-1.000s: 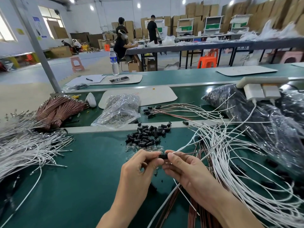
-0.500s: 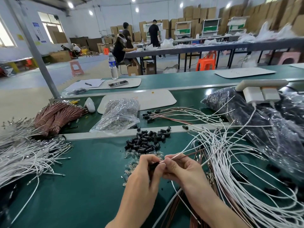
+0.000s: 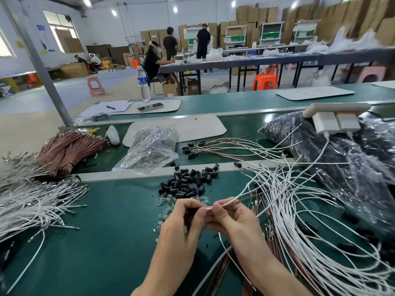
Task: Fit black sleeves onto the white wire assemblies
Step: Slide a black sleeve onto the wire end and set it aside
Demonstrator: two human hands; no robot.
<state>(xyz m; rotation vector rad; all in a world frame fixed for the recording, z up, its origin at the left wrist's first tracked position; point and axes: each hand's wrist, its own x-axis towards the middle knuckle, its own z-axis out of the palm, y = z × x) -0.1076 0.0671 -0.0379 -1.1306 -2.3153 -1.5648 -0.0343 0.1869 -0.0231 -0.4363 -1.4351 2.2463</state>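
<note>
My left hand point(image 3: 181, 223) pinches a small black sleeve point(image 3: 191, 211), mostly hidden by the fingers. Touching it, my right hand point(image 3: 230, 218) pinches a white and brown wire pair point(image 3: 235, 200) whose end meets the sleeve. A pile of loose black sleeves point(image 3: 188, 180) lies just beyond the hands. A big tangle of white wire assemblies point(image 3: 299, 210) spreads on the right of the green table point(image 3: 96, 242). Several wires with sleeves fitted point(image 3: 213, 148) lie further back.
White wires point(image 3: 27, 206) and bundled copper wires point(image 3: 68, 148) lie at the left. A clear bag of small parts point(image 3: 149, 148) sits behind the sleeve pile. A dark plastic bag point(image 3: 333, 159) and a white power strip point(image 3: 333, 116) are at the right. People work at far tables.
The hands stay joined at the table's middle; the wire pair now sticks out up and right from my right fingers, and the sleeve is more hidden in my left fingers.
</note>
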